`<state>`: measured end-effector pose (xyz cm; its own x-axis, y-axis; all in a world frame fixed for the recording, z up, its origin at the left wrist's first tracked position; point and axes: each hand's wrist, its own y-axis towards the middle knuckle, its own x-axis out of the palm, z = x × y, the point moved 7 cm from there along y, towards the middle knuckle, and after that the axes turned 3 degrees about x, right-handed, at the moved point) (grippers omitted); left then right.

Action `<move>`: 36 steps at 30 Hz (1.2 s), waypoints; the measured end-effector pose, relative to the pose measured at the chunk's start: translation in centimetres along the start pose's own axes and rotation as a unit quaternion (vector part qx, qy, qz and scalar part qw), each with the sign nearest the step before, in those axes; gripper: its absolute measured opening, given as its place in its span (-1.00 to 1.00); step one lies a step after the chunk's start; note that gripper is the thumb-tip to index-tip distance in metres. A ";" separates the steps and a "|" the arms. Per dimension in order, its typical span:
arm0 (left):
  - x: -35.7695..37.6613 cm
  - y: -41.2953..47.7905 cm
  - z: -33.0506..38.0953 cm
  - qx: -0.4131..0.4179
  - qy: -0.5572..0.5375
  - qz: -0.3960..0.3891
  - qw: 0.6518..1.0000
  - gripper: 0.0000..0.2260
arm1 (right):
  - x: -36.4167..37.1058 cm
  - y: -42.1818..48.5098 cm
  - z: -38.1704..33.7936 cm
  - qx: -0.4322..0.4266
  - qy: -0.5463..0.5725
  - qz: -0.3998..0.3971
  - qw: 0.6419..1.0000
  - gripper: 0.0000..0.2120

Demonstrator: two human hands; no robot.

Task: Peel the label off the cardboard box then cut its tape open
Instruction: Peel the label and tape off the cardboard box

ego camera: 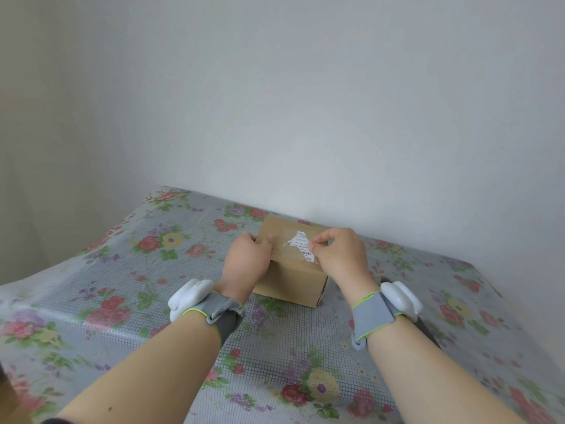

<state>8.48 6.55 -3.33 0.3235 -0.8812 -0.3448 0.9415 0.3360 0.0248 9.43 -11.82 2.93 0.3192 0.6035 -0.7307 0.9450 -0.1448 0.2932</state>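
A small brown cardboard box stands on the flowered tablecloth near the wall. On its top lies a torn white label with a barcode at its near end. My left hand grips the box's left top edge, thumb on top. My right hand pinches the label's right edge between thumb and forefinger. Clear tape runs along the top of the box, faintly visible.
The table carries a plastic cloth with a grid and flower print. A white wall rises right behind the box. A dark, long object lies on the table under my right wrist, mostly hidden. Both wrists wear grey straps with white devices.
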 end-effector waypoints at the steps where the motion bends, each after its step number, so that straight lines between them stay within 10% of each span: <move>1: 0.0 0.0 0.0 0.000 0.000 -0.001 1.000 -0.62 | 0.3 0.2 0.1 0.007 0.005 0.003 1.000 -0.82; 23: 0.0 0.0 0.1 -0.001 0.027 -0.006 1.000 -0.65 | -3.6 -0.8 0.3 0.081 0.343 -0.128 0.927 -0.95; 28: -0.2 -0.1 0.3 0.000 0.028 -0.018 0.999 -0.72 | -4.1 0.3 6.2 0.121 0.190 -0.009 0.974 -0.85; 36: -0.1 -0.2 0.4 0.007 0.032 -0.023 0.999 -0.71 | -1.4 -0.9 10.4 0.088 -0.039 -0.038 0.995 -0.83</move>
<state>8.31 6.46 -2.90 0.2740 -0.8722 -0.4052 0.9565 0.2912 0.0201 8.92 -20.64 -2.73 0.2447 0.5562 -0.7942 0.9622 -0.2403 0.1281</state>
